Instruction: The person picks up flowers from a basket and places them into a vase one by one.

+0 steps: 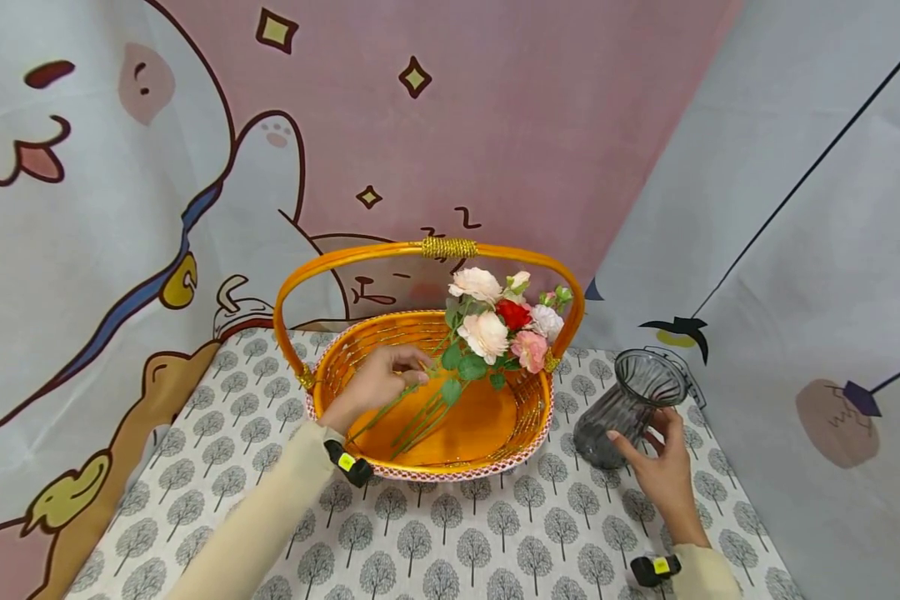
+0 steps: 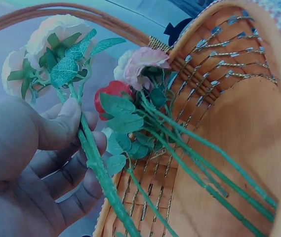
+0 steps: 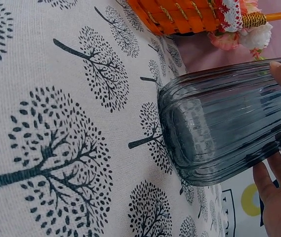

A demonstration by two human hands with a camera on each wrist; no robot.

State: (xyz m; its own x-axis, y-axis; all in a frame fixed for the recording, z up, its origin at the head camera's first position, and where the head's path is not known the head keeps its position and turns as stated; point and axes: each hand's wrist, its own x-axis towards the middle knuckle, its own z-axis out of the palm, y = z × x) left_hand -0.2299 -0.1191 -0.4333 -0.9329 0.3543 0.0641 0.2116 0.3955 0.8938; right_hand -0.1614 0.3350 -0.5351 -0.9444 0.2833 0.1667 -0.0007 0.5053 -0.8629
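An orange woven basket point(image 1: 427, 475) with a tall arched handle stands mid-table, with artificial flowers lying in it, their blooms toward the right rim. Reaching over the basket's left part, my left hand point(image 1: 378, 379) pinches a green stem between thumb and fingers. That stem bears pale peach flowers point(image 2: 59, 37), seen close in the left wrist view. Beside it lie a red flower point(image 2: 113, 96) and a pink flower point(image 2: 147, 64) with long stems. On the right, my right hand point(image 1: 667, 479) grips a ribbed grey glass vase point(image 1: 607, 425) around its side; its mouth tilts toward the upper right.
A white tablecloth point(image 1: 412, 542) with grey tree prints covers the table. Behind it hangs a pink and white cartoon backdrop point(image 1: 532, 125), with a pale part point(image 1: 810, 292) along the right side, close to the vase.
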